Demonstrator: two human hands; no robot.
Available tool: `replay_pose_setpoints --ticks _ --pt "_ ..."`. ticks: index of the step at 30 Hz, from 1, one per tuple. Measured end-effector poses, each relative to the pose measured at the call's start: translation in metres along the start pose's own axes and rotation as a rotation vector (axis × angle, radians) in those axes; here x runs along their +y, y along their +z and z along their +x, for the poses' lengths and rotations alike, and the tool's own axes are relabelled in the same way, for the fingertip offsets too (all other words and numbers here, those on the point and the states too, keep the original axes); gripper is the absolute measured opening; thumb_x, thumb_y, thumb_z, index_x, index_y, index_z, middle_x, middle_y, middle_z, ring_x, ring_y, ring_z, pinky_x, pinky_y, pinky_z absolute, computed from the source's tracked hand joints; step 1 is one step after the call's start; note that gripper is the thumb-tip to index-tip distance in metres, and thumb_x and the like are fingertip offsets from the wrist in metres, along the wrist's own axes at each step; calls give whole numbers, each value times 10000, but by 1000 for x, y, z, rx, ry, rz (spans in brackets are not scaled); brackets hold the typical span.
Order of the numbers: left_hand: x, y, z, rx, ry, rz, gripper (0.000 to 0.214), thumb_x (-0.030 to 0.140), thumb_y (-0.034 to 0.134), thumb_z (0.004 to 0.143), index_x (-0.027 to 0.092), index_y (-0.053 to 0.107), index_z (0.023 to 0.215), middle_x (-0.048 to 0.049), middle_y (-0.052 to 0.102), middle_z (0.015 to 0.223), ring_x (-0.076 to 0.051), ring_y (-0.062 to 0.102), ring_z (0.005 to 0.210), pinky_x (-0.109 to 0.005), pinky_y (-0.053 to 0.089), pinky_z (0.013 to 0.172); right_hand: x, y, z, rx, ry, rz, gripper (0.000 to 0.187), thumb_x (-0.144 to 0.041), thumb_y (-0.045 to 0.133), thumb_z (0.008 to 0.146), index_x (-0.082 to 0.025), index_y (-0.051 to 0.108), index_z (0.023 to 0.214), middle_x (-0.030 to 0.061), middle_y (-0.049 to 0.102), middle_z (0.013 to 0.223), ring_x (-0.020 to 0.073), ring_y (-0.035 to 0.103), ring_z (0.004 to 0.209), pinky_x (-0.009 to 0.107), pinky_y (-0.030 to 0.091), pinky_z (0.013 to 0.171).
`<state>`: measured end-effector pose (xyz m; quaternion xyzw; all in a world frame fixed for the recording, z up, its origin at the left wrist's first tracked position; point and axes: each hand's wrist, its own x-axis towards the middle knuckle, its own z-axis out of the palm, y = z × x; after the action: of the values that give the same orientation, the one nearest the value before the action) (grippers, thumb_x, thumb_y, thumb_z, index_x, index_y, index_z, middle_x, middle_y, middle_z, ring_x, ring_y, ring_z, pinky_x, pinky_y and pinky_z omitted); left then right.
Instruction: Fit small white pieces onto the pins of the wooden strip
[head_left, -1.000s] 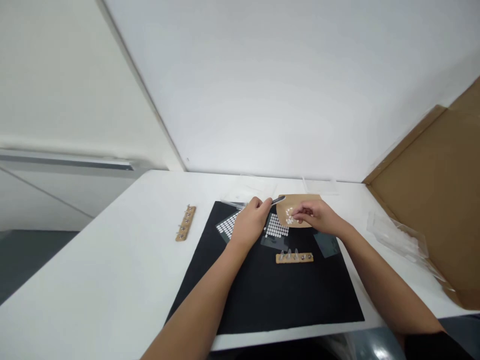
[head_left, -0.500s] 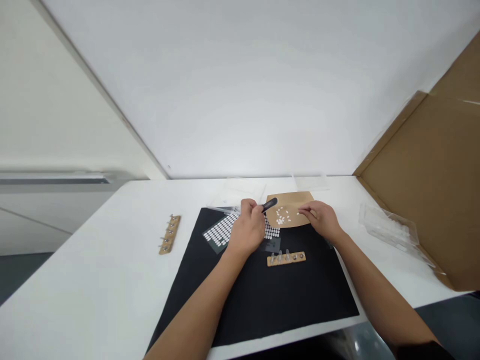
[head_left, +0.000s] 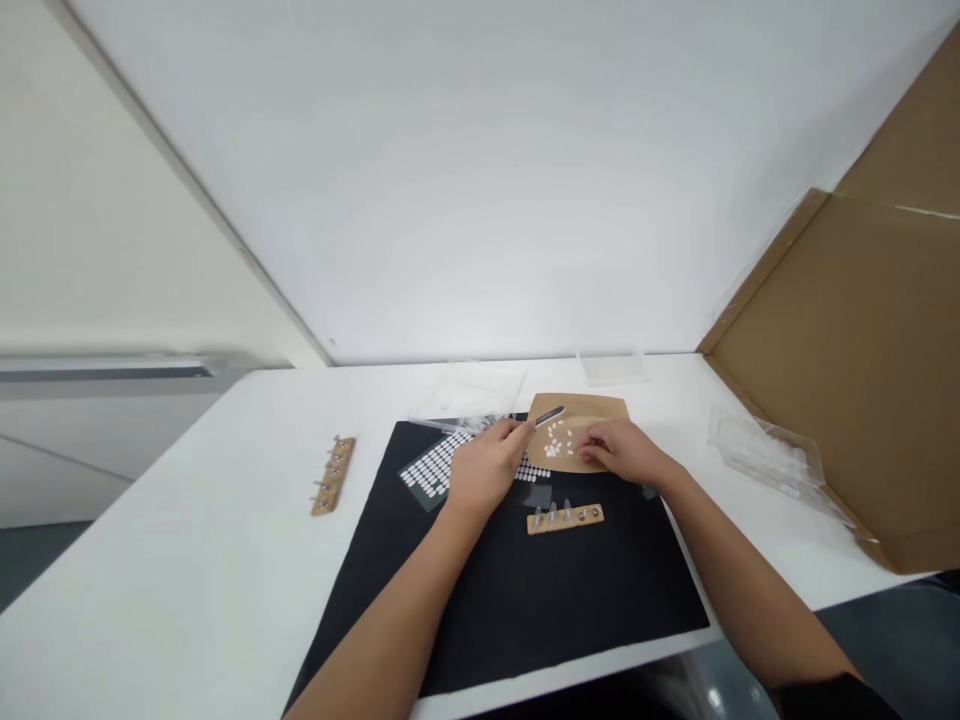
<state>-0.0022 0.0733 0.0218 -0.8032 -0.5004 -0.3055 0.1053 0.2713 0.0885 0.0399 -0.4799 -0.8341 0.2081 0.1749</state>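
My left hand (head_left: pixel 489 462) is closed around a slim dark tool (head_left: pixel 550 415) with a rounded end, which reaches over a brown sheet (head_left: pixel 581 403). Several small loose white oval pieces (head_left: pixel 553 445) lie scattered on that sheet. Beside them, my right hand (head_left: pixel 621 450) has its fingers pinched together low over the sheet; whatever is between them is too small to make out. Partly under my left hand lie sheets of white ovals in rows (head_left: pixel 436 465). In front of them, a tan strip (head_left: pixel 566 520) bears upright clear tips and round metal studs.
A black mat (head_left: pixel 555 610) covers the middle of the white table (head_left: pixel 217 560). Another tan strip with studs (head_left: pixel 333 476) lies to the left. Clear plastic boxes (head_left: pixel 765 450) stand at the right by a cardboard panel (head_left: pixel 862 370). Clear packaging (head_left: pixel 469 390) lies at the back.
My right hand has moved left and slightly nearer, beside the loose white pieces. The tool in my left hand has turned and looks thinner. The whole view has shifted a little.
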Motion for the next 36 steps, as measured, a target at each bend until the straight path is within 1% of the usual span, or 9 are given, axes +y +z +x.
replay_pose_setpoints --ticks 3,6,11,16,19,23,28,32,36 --pt "3 -2 0 10 3 -3 228 349 584 1089 307 778 1202 -45 809 1031 -181 721 745 -271 363 531 -3 -1 -3 -21 0 40 106 -187 697 994 -195 766 914 28 816 926 180 741 847 264 500 758" --pt "7 -3 0 27 7 -13 249 381 571 1097 280 774 1199 -51 811 997 -180 732 749 -262 417 551 -6 -3 -7 13 15 60 128 -204 667 1019 -189 731 909 37 811 925 183 745 842 269 513 755" --pt "18 -5 3 96 76 -166 226 300 553 1103 217 739 1203 -81 799 1071 -200 769 926 -254 582 729 -16 -6 -12 172 30 45 216 -302 609 1070 -202 693 898 45 786 920 204 724 875 308 513 808" --pt "28 -12 5 78 111 -384 206 246 559 1093 201 720 1214 -89 752 1080 -195 749 970 -296 624 854 -31 4 -14 351 19 12 224 -314 496 1116 -211 650 988 61 768 975 212 701 919 326 513 852" --pt "32 -13 5 69 93 -478 201 247 563 1087 203 739 1174 -76 729 997 -189 732 925 -311 626 849 -36 12 -11 420 17 -42 207 -300 494 1108 -209 630 981 75 763 992 234 687 939 352 493 882" --pt "35 -12 4 77 67 -518 228 263 558 1090 194 735 1216 -59 686 908 -184 716 846 -298 625 769 -41 18 -7 490 34 -144 248 -317 470 1117 -203 634 970 91 761 979 256 668 910 389 445 889" --pt "37 -11 3 145 72 -432 230 272 549 1100 181 730 1209 -47 646 859 -177 677 790 -301 607 759 -50 23 -2 529 39 -264 342 -327 404 1144 -202 641 933 113 762 990 264 656 915 402 395 887" --pt "39 -11 2 153 60 -361 239 263 536 1106 175 733 1208 -45 639 850 -170 659 761 -290 588 729 -53 25 1 506 -2 -330 367 -330 416 1141 -212 622 861 89 748 881 247 643 844 398 376 863" --pt "41 -11 2 158 54 -349 243 247 536 1105 159 734 1217 -42 632 828 -171 646 749 -292 577 720 -54 24 4 553 30 -376 370 -314 385 1152 -211 611 878 97 750 890 246 633 838 403 348 851"
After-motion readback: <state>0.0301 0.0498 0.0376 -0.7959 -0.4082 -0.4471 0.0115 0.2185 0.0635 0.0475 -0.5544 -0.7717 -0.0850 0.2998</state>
